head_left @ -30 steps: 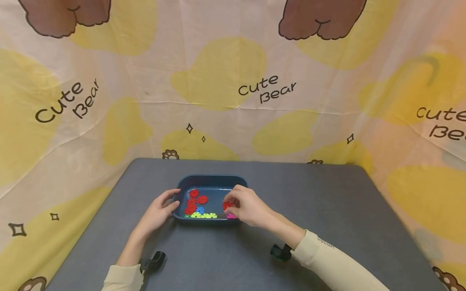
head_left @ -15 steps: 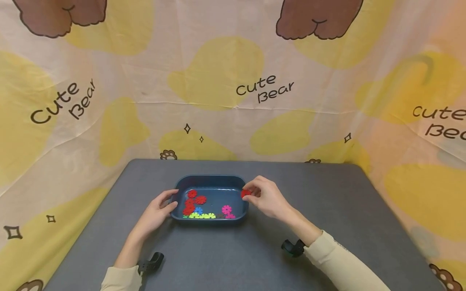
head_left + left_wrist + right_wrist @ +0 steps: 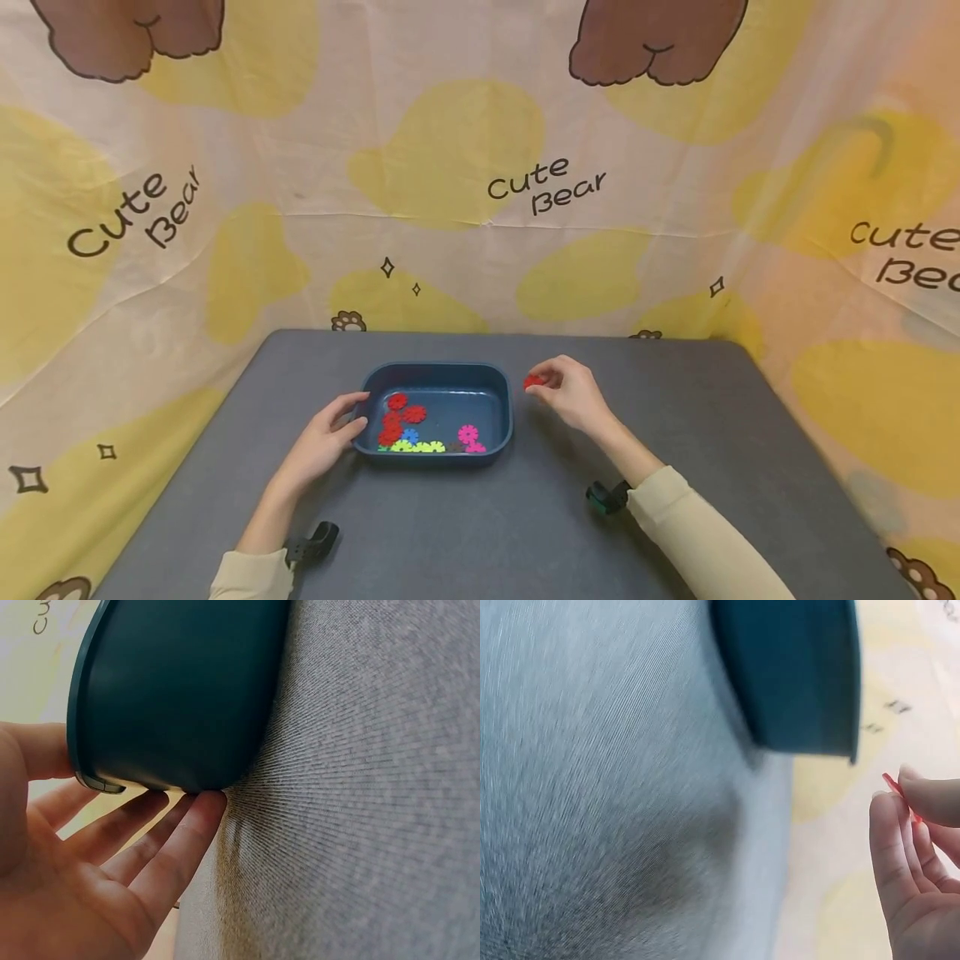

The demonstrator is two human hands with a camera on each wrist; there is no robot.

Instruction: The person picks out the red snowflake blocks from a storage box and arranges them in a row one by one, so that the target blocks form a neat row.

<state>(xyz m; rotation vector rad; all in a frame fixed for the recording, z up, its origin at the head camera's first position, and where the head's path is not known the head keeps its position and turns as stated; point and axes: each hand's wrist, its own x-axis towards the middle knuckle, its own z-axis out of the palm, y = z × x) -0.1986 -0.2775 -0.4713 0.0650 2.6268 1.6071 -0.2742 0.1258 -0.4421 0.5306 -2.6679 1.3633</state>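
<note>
My left hand [image 3: 324, 437] grips the left end of a dark blue plastic tray [image 3: 435, 459], its thumb at the rim. In the left wrist view, the fingers [image 3: 176, 855] lie against the tray's outer wall. My right hand [image 3: 573, 396], right of the tray and above the table, pinches a red snowflake disc [image 3: 533, 381] between thumb and fingertips. Only a sliver of that disc's edge [image 3: 889, 781] shows in the right wrist view. Inside the tray, several red discs [image 3: 392, 419] lie at the left. Two pink discs [image 3: 468, 433] lie at the front right.
Yellow-green discs [image 3: 435, 447] and a blue disc [image 3: 410, 435] lie along the tray's front side. The tray stands on a grey table [image 3: 465, 533]. A printed curtain [image 3: 450, 167] hangs behind and beside the table.
My right hand has lifted the red disc out of the tray's right side and carried it right, past the rim. A pink disc has come into sight. The left hand stays at the tray.
</note>
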